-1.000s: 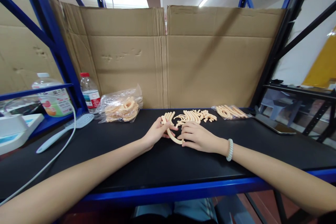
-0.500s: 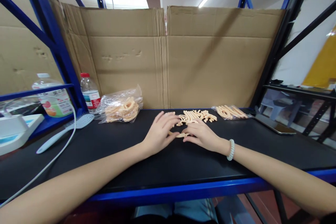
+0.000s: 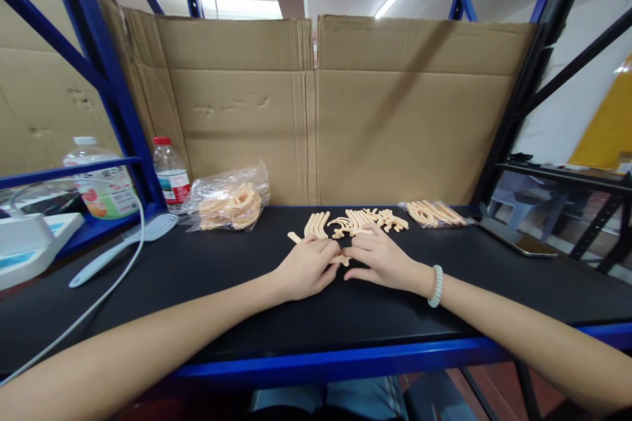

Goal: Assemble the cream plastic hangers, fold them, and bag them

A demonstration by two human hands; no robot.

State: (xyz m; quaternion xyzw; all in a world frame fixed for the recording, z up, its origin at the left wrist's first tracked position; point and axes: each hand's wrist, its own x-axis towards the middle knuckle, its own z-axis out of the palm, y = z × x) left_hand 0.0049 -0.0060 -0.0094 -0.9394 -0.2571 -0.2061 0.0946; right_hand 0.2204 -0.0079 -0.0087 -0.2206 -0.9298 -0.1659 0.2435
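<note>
Beige piece (image 3: 342,260) sits in the left hand (image 3: 309,268), red bottle label (image 3: 176,187) seemingly illegible.

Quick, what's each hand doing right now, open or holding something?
Left hand: closed, fingers curled on a pale piece.
Right hand: open, thumb apart from fingers; contact with the piece unclear.

Black desk (image 3: 375,322), blue front edge (image 3: 345,364). Cardboard panels (image 3: 405,125) upright along back. Left side: red-capped bottle (image 3: 172,177), larger white-capped bottle (image 3: 103,200) behind a blue rail (image 3: 74,172), pale paddle-shaped implement (image 3: 160,226) lying flat, white cable (image 3: 124,259) passing across it. Right end: flat dark device (image 3: 518,239).
</note>
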